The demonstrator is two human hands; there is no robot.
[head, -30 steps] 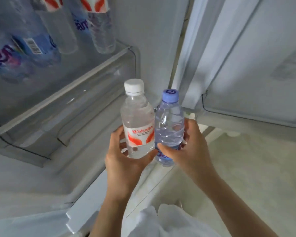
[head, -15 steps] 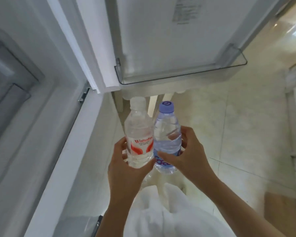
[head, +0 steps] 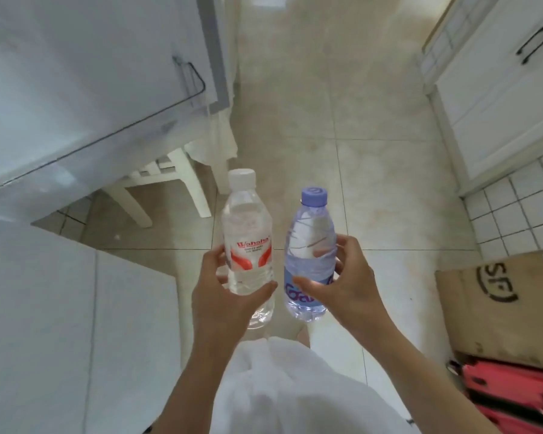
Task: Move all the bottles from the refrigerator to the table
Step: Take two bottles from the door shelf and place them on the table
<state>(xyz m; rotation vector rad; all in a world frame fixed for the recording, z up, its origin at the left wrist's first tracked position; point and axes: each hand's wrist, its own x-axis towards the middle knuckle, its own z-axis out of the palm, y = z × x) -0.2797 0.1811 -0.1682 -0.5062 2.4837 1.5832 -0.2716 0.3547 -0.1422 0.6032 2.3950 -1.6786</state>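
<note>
My left hand (head: 224,300) is shut on a clear water bottle with a white cap and a red label (head: 246,233). My right hand (head: 342,288) is shut on a bluish water bottle with a purple cap (head: 309,242). Both bottles stand upright in front of me, a small gap between them, above the tiled floor. The open refrigerator door (head: 85,89) fills the upper left. The fridge interior and the table top are out of view.
A white chair or table leg frame (head: 166,180) stands behind the fridge door. White cabinets (head: 499,98) line the right wall. A cardboard box (head: 502,302) and a red object (head: 514,393) lie on the floor at the lower right.
The view has swung right, away from the refrigerator toward the tiled floor. Both hands still hold their bottles, now slightly farther apart.
</note>
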